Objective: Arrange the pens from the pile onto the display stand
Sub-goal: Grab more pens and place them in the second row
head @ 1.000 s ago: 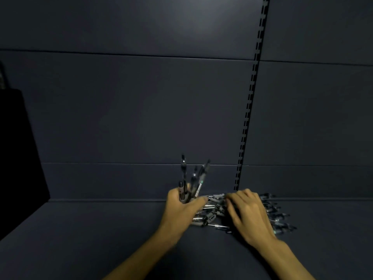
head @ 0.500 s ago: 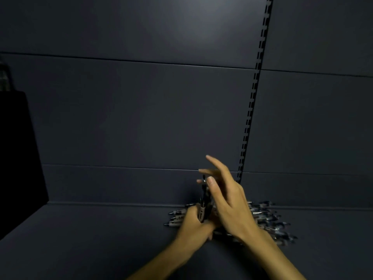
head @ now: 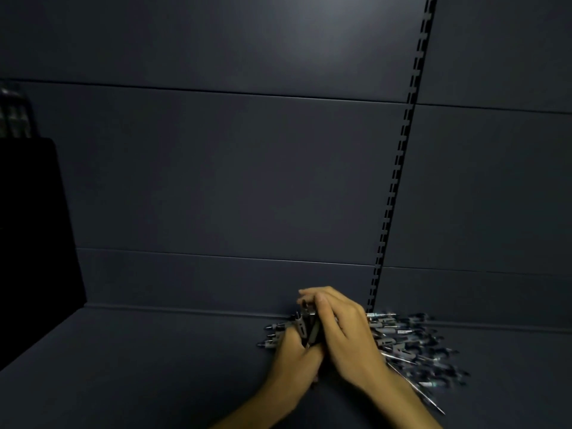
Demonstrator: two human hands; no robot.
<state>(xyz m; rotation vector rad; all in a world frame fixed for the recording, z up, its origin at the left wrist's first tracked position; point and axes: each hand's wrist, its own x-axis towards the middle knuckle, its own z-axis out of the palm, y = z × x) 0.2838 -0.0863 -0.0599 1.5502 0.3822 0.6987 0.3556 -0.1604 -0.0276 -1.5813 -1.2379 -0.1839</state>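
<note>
A pile of dark pens (head: 411, 345) lies on the dark shelf (head: 154, 366) against the back wall, right of centre. My left hand (head: 294, 354) grips a bunch of pens (head: 308, 325) upright above the pile's left end. My right hand (head: 343, 332) presses against that bunch from the right, with its fingers laid over the pens' tops. At the far left stands a black display stand (head: 34, 227), and a few pen tops (head: 14, 113) show above its upper edge.
A slotted black upright rail (head: 399, 168) runs down the back wall to the pile. Bare shelf stretches between the stand and the pile.
My right hand rose from the pile and came over to the bunch in my left hand. The fanned pens are now gathered tight and held lower.
</note>
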